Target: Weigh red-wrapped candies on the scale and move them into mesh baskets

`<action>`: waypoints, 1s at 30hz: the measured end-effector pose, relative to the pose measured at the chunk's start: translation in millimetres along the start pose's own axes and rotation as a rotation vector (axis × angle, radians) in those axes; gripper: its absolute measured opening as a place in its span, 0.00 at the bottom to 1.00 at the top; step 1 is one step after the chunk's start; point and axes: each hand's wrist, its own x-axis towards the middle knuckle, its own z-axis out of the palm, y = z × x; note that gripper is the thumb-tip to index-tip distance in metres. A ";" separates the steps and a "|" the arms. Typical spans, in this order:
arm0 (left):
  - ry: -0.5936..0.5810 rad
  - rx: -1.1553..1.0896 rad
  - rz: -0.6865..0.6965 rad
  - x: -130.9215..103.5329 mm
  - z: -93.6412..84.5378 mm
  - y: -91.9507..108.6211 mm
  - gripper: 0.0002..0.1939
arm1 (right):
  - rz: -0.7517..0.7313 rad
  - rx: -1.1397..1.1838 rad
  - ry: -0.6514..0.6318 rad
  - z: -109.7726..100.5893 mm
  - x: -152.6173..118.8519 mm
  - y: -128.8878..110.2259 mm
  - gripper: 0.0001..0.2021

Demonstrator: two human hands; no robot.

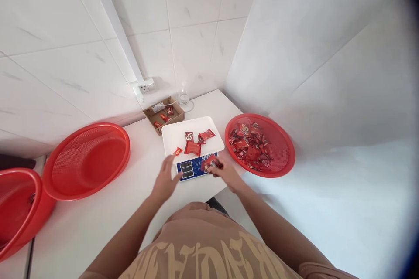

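A digital scale [193,171] with a blue front panel stands before me, and its white pan [173,133] carries a few red snack packets [192,148]. My left hand [165,181] is at the pan's front left corner, fingers apart and holding nothing. Over the right end of the blue panel, my right hand [225,172] is closed on several small red and brown snack packets [213,165]. To the right, a red mesh basket [283,157] holds a heap of similar packets [252,141].
Behind the scale, a small cardboard box [178,117] has a few red packets inside, beside a clear bottle [183,97]. A red basket [88,161] sits on the left of the white table [137,200], with another red basket [19,222] farther left. A wall socket [145,86] is behind.
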 end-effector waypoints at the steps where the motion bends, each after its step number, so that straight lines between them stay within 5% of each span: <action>1: 0.098 0.100 0.026 8.1 -15.0 -7.5 0.31 | 0.004 0.070 0.106 -13.7 6.3 -2.4 0.21; 6: 0.444 0.530 -0.118 32.0 -95.1 -57.6 0.32 | 0.014 0.332 0.451 -77.5 25.1 -10.5 0.18; 9: 0.387 0.677 -0.383 29.4 -125.6 -82.0 0.34 | 0.030 0.352 0.538 -95.3 25.6 -7.2 0.16; 12: 0.194 0.728 -0.587 23.0 -134.9 -94.3 0.34 | 0.045 0.360 0.575 -99.4 27.0 1.7 0.15; 15: 0.083 0.764 -0.564 18.8 -129.6 -97.2 0.32 | 0.044 0.370 0.586 -99.1 32.2 11.1 0.16; 22: 0.034 0.739 -0.383 18.9 -98.4 -86.9 0.30 | 0.026 0.355 0.568 -98.7 41.3 19.6 0.16; 26: 0.134 0.749 -0.090 30.1 -63.1 -64.2 0.27 | 0.041 0.326 0.573 -96.6 43.0 22.8 0.16; 30: -0.028 0.612 0.127 54.2 -19.0 -35.9 0.22 | 0.051 0.287 0.581 -95.3 45.3 26.2 0.16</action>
